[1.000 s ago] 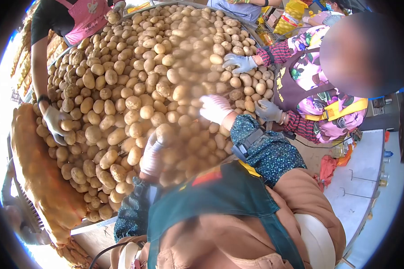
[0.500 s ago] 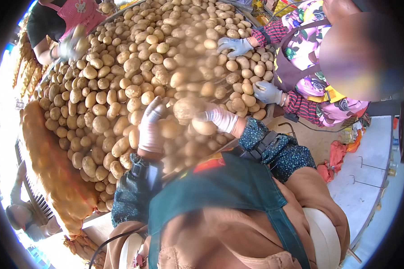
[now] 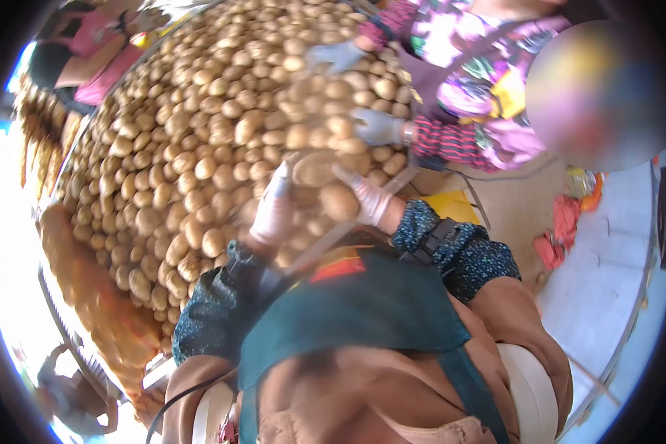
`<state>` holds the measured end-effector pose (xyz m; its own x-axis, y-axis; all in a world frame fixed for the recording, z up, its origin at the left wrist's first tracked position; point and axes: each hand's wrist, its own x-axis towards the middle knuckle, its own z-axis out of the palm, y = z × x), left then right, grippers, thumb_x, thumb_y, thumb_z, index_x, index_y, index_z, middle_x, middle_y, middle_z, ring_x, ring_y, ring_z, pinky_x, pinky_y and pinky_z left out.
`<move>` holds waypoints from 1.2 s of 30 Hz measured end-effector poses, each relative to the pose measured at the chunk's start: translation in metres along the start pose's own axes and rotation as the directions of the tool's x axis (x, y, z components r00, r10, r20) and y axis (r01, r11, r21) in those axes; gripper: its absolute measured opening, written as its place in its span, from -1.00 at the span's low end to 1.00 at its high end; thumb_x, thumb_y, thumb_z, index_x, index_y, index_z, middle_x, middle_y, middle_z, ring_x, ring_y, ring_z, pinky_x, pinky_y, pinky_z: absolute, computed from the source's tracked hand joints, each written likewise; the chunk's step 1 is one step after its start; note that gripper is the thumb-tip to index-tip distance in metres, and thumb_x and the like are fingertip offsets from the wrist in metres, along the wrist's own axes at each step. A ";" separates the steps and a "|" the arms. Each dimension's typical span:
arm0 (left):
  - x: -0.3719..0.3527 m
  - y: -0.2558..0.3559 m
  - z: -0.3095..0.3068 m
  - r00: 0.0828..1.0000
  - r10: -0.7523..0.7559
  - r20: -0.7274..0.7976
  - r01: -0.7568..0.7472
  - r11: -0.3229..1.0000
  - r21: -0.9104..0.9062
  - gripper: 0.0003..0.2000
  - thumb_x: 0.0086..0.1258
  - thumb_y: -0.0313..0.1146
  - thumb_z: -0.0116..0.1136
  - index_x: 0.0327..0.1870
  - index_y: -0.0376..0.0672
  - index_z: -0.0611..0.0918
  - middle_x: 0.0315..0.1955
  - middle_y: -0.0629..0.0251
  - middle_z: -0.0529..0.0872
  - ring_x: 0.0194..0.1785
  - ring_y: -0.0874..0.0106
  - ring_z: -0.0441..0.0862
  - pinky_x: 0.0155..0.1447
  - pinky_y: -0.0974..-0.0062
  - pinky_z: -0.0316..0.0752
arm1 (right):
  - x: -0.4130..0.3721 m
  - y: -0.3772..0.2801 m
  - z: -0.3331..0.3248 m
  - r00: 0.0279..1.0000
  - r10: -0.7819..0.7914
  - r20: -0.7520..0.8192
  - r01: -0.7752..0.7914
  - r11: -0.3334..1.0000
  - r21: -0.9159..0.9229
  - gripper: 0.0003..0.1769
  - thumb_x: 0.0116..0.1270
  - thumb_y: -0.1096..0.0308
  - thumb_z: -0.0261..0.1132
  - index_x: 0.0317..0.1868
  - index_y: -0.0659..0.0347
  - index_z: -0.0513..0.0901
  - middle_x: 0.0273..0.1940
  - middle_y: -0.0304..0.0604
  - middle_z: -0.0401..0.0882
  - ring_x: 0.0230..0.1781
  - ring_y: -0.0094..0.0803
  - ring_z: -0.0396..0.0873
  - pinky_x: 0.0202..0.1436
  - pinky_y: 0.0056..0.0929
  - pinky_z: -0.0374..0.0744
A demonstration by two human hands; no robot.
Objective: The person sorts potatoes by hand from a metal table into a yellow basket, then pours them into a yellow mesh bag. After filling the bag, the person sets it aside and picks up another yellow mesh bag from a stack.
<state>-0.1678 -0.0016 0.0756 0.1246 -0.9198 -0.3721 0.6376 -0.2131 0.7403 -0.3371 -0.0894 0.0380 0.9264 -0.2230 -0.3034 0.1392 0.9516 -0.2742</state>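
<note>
Blur smears the fingers, yet the gloved left hand [image 3: 274,211] and right hand [image 3: 368,198] stand fingers-up, half-curled, palms facing, pressing two potatoes [image 3: 314,169] between them over the near edge of the heap [image 3: 185,148], a co-worker's glove [image 3: 377,126] just beyond.

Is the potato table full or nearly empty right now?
Full. Potatoes lie heaped across the whole table, hiding its surface. The right hand holds one potato at the near edge; the left hand grip is blurred.
</note>
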 end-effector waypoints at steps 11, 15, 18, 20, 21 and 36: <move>-0.034 -0.026 -0.045 0.956 0.129 -0.263 0.059 0.794 0.605 -0.55 0.52 -0.20 0.23 0.27 -0.35 0.61 0.14 0.22 0.68 0.17 0.42 0.59 0.30 0.41 0.48 | -0.213 -0.007 -0.115 0.857 -0.255 -0.448 0.230 0.967 -0.111 -0.38 0.56 -0.07 0.16 0.43 0.16 0.43 0.24 -0.08 0.61 0.16 -0.29 0.67 0.08 -0.27 0.71; -0.069 -0.034 -0.069 0.802 0.293 -0.520 0.052 0.833 0.550 -0.60 0.48 -0.27 0.28 0.22 -0.33 0.65 -0.08 0.32 0.72 -0.05 0.52 0.59 0.10 0.48 0.55 | -0.278 -0.008 -0.181 0.602 -0.263 -0.754 0.191 0.964 -0.184 -0.52 0.41 -0.19 0.28 0.11 -0.04 0.67 -0.13 -0.27 0.71 -0.27 -0.38 0.68 -0.29 -0.40 0.65; -0.093 -0.029 -0.096 0.702 0.387 -0.598 0.075 0.794 0.603 -0.62 0.46 -0.29 0.30 0.20 -0.30 0.67 -0.11 0.33 0.69 -0.12 0.55 0.57 0.03 0.57 0.54 | -0.320 0.000 -0.274 0.497 -0.165 -0.852 0.011 0.983 -0.184 -0.40 0.41 -0.18 0.28 0.35 -0.15 0.56 0.24 -0.39 0.64 0.15 -0.38 0.59 0.04 -0.17 0.62; -0.105 -0.017 -0.099 0.619 0.521 -0.588 0.052 0.720 0.692 -0.73 0.43 -0.34 0.31 0.07 -0.24 0.71 -0.15 0.22 0.72 -0.02 0.30 0.65 0.14 0.35 0.54 | -0.308 -0.007 -0.286 0.190 -0.062 -0.980 -0.211 0.972 -0.102 -0.26 0.32 -0.13 0.41 0.45 -0.07 0.49 0.27 -0.23 0.61 0.22 -0.23 0.57 0.07 0.08 0.62; -0.112 -0.009 -0.104 0.580 0.656 -0.483 0.152 0.496 0.855 -0.76 0.41 -0.37 0.29 0.03 -0.23 0.72 -0.12 0.17 0.73 0.00 0.22 0.65 0.15 0.29 0.54 | -0.299 -0.011 -0.280 0.066 -0.124 -0.990 -0.324 0.936 -0.139 -0.23 0.31 -0.10 0.44 0.46 -0.05 0.47 0.28 -0.20 0.60 0.23 -0.20 0.57 0.06 0.15 0.61; -0.023 0.025 -0.127 0.867 0.443 -0.227 0.485 -0.650 0.585 -0.46 0.30 -0.24 0.26 0.33 -0.16 0.55 0.01 0.07 0.71 0.27 0.08 0.51 0.42 -0.07 0.22 | -0.025 -0.041 -0.019 0.855 -0.357 0.375 0.166 -0.498 -0.851 -0.68 0.34 0.38 0.32 0.10 0.17 0.67 -0.06 0.06 0.69 -0.05 0.05 0.67 0.04 -0.15 0.66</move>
<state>-0.0585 0.0561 0.0315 0.5630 -0.8175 -0.1218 -0.7988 -0.5003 -0.3341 -0.3725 -0.1267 0.0392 0.8742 -0.4506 0.1809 -0.2133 -0.6910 -0.6907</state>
